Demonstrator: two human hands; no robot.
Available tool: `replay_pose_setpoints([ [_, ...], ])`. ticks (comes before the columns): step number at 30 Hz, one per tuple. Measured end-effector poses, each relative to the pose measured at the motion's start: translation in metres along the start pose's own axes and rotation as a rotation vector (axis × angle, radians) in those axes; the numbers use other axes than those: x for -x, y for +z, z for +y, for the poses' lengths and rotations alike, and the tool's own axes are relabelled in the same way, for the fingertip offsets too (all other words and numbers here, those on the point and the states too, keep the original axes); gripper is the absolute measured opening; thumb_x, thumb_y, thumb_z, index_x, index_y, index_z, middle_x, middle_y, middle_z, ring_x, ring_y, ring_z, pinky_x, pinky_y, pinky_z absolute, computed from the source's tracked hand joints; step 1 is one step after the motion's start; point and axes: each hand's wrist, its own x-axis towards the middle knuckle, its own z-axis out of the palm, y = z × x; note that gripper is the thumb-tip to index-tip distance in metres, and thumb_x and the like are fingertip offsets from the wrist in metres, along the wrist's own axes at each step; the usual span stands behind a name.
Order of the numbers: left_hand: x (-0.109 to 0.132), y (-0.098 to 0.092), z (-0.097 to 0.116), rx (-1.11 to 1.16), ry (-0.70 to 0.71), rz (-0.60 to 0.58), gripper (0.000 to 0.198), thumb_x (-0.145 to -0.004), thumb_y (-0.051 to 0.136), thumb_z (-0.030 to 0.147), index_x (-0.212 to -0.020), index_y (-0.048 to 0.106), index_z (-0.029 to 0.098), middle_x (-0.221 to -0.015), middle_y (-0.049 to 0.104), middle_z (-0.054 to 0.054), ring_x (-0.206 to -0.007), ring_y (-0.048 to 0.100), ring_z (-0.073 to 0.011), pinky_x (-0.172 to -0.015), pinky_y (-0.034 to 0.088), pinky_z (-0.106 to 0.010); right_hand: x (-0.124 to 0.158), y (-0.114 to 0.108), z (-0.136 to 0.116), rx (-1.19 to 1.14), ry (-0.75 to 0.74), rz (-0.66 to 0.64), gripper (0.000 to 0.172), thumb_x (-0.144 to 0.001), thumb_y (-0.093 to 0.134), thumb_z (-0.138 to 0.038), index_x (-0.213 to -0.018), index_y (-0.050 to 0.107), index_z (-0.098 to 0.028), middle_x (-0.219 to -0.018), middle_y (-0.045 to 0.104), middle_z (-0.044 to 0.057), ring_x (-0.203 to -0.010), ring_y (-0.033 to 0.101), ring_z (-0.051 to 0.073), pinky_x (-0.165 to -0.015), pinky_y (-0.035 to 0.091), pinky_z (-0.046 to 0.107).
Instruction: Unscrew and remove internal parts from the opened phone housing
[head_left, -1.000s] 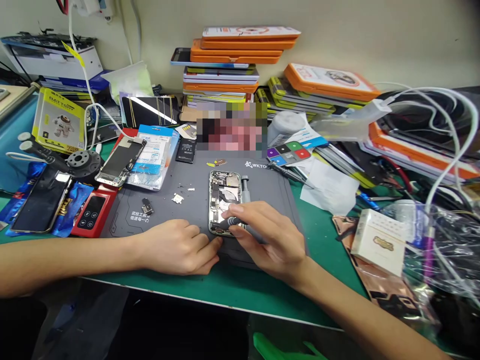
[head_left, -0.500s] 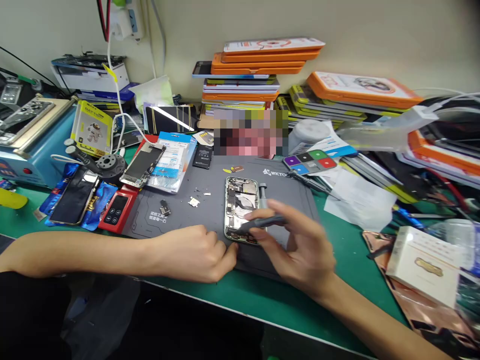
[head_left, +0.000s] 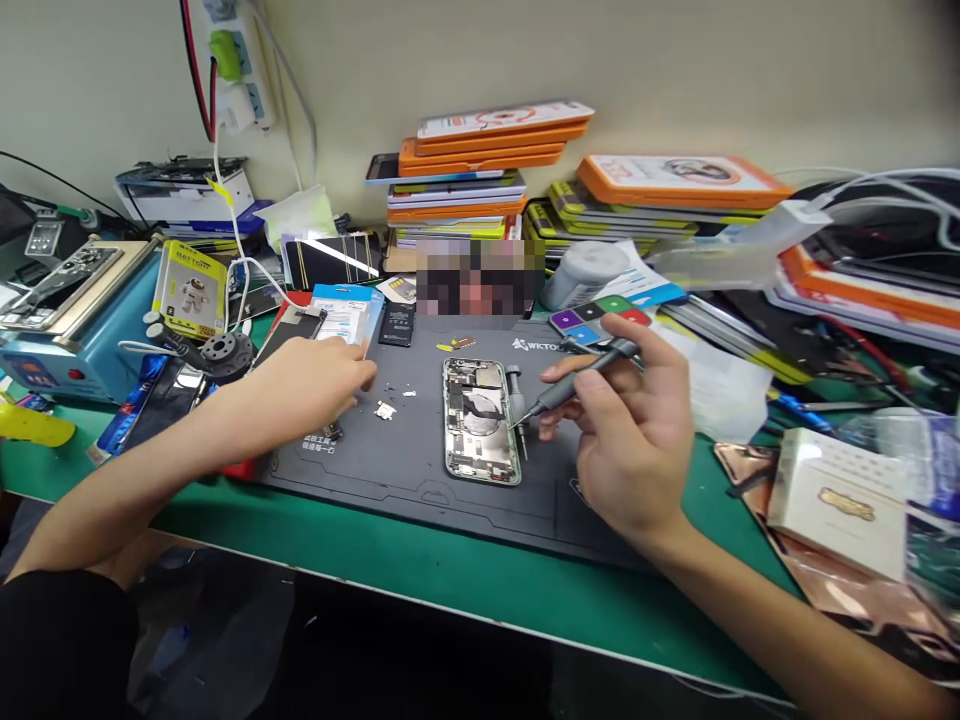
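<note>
My right hand (head_left: 634,440) grips a slim grey screwdriver (head_left: 564,388), its thin tip slanting down to the right edge of an opened phone (head_left: 480,420). The phone lies on a dark work mat (head_left: 420,460) with its inner parts exposed. Another grey screwdriver (head_left: 515,385) lies alongside it. My left hand (head_left: 322,380) hovers over the mat's left part, fingers bent downward and their tips hidden. Close to it are a loose phone screen (head_left: 289,325), a small dark part (head_left: 334,432) and a small metal piece (head_left: 385,410).
Behind the mat rise stacked orange boxes (head_left: 480,155). A black battery (head_left: 397,324) lies at the mat's back left. On the left are a blue machine (head_left: 82,355) and a yellow battery box (head_left: 191,290); a white box (head_left: 840,500) sits at right.
My left hand has moved from beside the phone's lower edge, up and left toward the loose screen. My right hand has pulled back slightly, shifting the screwdriver's tip to the phone's right edge.
</note>
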Motion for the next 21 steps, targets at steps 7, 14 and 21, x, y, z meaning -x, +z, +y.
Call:
replay_pose_setpoints([
  [7, 0.01, -0.009, -0.013, 0.095, 0.031, -0.145, 0.021, -0.091, 0.07, 0.018, -0.11, 0.072, 0.024, -0.104, 0.069, -0.003, -0.09, 0.064, -0.0204, -0.066, 0.039, -0.028, -0.002, -0.003, 0.001, -0.011, 0.03, -0.047, 0.041, -0.096, 0.065, -0.029, -0.136, 0.058, -0.035, -0.091, 0.069, 0.001, -0.053, 0.056, 0.013, -0.04, 0.05, 0.026],
  [14, 0.009, 0.003, -0.014, 0.027, 0.112, -0.088, 0.024, -0.083, 0.082, 0.02, -0.104, 0.07, 0.021, -0.102, 0.069, -0.004, -0.09, 0.063, -0.0212, -0.063, 0.036, -0.026, -0.003, -0.004, 0.004, 0.057, -0.043, -0.08, 0.041, -0.099, 0.059, -0.028, -0.139, 0.054, -0.034, -0.092, 0.068, 0.001, -0.052, 0.055, 0.012, -0.039, 0.052, 0.026],
  [21, 0.009, 0.014, -0.014, 0.052, 0.135, -0.038, 0.012, -0.085, 0.075, 0.015, -0.094, 0.069, 0.021, -0.091, 0.067, -0.002, -0.082, 0.062, -0.0198, -0.06, 0.032, -0.028, -0.002, -0.004, 0.001, 0.032, -0.011, -0.058, 0.041, -0.099, 0.06, -0.031, -0.14, 0.053, -0.034, -0.093, 0.068, 0.0, -0.054, 0.056, 0.011, -0.041, 0.052, 0.024],
])
